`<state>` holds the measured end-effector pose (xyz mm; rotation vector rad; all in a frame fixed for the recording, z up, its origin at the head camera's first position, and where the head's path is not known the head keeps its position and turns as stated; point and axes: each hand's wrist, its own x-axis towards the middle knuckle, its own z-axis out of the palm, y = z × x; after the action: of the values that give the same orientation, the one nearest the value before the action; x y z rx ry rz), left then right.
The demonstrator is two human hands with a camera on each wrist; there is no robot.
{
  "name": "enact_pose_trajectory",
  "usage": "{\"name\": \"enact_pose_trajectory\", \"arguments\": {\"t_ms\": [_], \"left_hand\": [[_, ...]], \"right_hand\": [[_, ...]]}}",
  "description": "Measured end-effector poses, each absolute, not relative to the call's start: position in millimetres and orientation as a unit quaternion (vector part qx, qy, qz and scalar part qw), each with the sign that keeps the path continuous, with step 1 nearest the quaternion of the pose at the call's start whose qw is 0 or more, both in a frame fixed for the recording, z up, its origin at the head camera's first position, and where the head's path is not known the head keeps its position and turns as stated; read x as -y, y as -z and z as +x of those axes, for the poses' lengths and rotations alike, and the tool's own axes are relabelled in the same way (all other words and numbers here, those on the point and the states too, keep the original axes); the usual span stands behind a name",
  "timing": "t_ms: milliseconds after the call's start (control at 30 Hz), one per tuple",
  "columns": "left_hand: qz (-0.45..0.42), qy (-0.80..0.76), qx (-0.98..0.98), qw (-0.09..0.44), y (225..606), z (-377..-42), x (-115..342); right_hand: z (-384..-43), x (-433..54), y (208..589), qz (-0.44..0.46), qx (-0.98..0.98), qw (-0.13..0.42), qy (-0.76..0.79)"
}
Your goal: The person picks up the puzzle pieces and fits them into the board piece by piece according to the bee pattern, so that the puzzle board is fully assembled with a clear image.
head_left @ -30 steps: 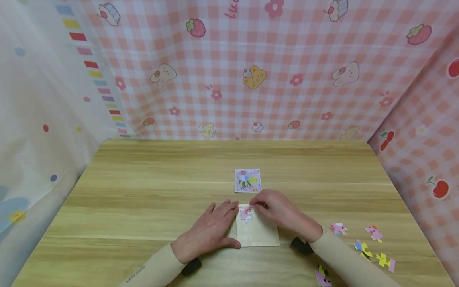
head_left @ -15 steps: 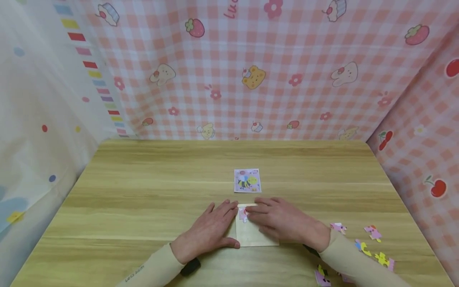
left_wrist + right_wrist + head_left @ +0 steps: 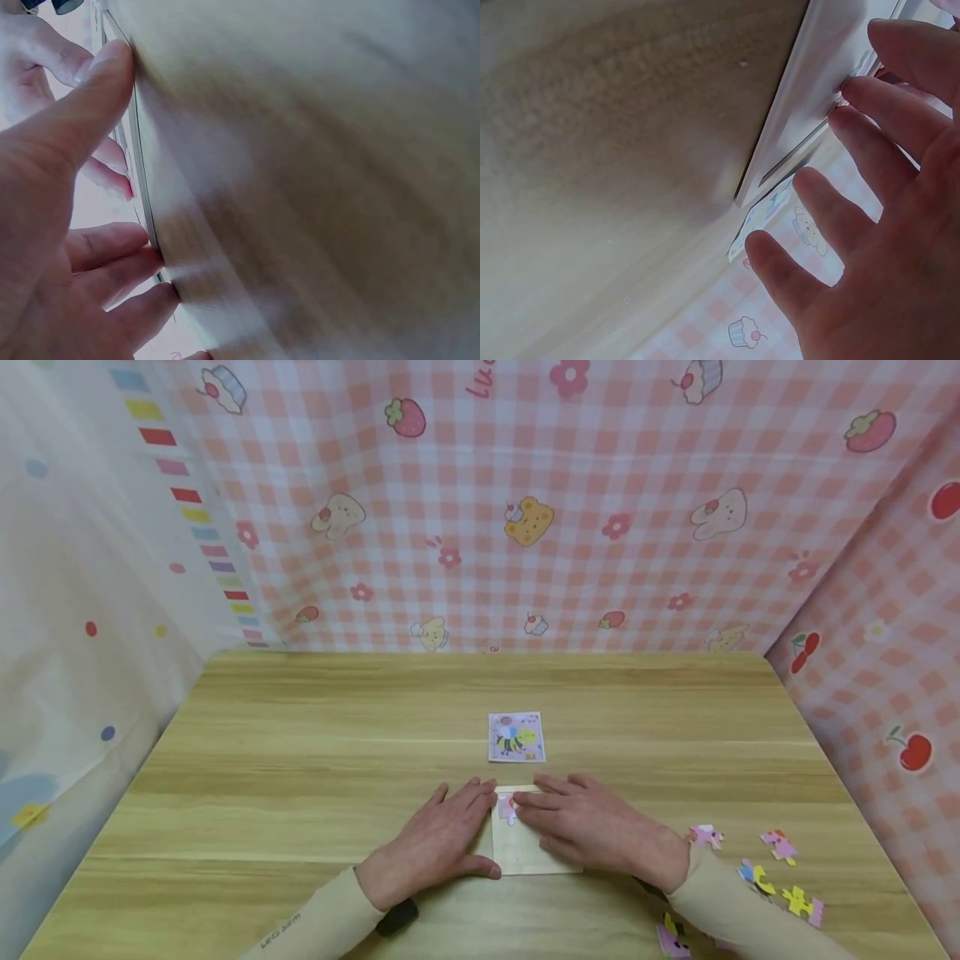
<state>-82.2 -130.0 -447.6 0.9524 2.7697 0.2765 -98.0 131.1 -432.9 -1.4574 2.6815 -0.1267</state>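
Note:
A square, pale wooden puzzle tray [image 3: 528,856] lies flat on the table. One pink jigsaw piece [image 3: 506,808] sits in its far left corner. My left hand [image 3: 427,843] rests along the tray's left edge, thumb at the near corner and fingertips at the far one. Over the tray's right part my right hand [image 3: 607,827] is spread, its fingertips touching the tray beside that piece. In the right wrist view the fingers [image 3: 877,154] of this hand are apart and nearly straight; what lies under them is hidden.
Beyond the tray lies a square picture card [image 3: 517,737] with a bee on it. Several loose jigsaw pieces [image 3: 778,846] are scattered at the right, some partly behind the right sleeve [image 3: 738,902]. A patterned curtain [image 3: 450,485] hangs behind the table [image 3: 300,710].
My right hand has gone from pinching at the tray's far edge to lying flat over it, fingers spread. In the last half second it has hardly moved. The left hand stays put.

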Motion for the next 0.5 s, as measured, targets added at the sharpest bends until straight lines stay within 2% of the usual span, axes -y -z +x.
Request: {"name": "enact_pose_trajectory", "arguments": {"t_ms": [267,500], "left_hand": [[0.340,-0.098,-0.933,0.069,447.6,-79.9,130.8],[0.337,-0.107,-0.932,0.076,446.6,-79.1,131.2]], "right_hand": [[-97.6,-130.6,433.2,-0.462,-0.884,0.061,0.048],[-101.1,-128.9,430.1,-0.452,-0.885,0.097,0.054]]}}
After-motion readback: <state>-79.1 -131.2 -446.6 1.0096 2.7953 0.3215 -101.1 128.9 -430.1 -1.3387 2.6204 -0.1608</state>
